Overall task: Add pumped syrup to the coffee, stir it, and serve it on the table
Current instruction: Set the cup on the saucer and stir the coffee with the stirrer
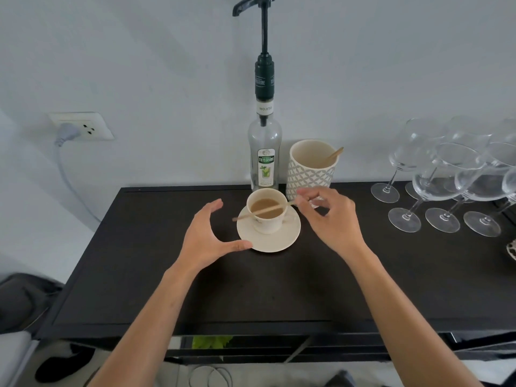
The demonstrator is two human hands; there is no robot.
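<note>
While the stirrer (261, 212) lay across the coffee cup (266, 212) on its saucer (269, 241), pinched at one end by the right hand (329, 219), the left hand (208, 236), fingers spread and empty, reached the saucer's rim, apparently to steady it on the dark table (195, 289) before the syrup bottle (264, 152)

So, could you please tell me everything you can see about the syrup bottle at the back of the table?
The syrup bottle is tall, clear glass, and looks nearly empty. It stands upright at the back edge of the dark table, against the wall, just behind the coffee cup and close beside the patterned pot; whether they touch is unclear. A white label shows a green brand band and a drink picture; a neck tag reads MOJITO. A dark green collar carries a black pump, its spout pointing left. Neither hand touches it.
</note>
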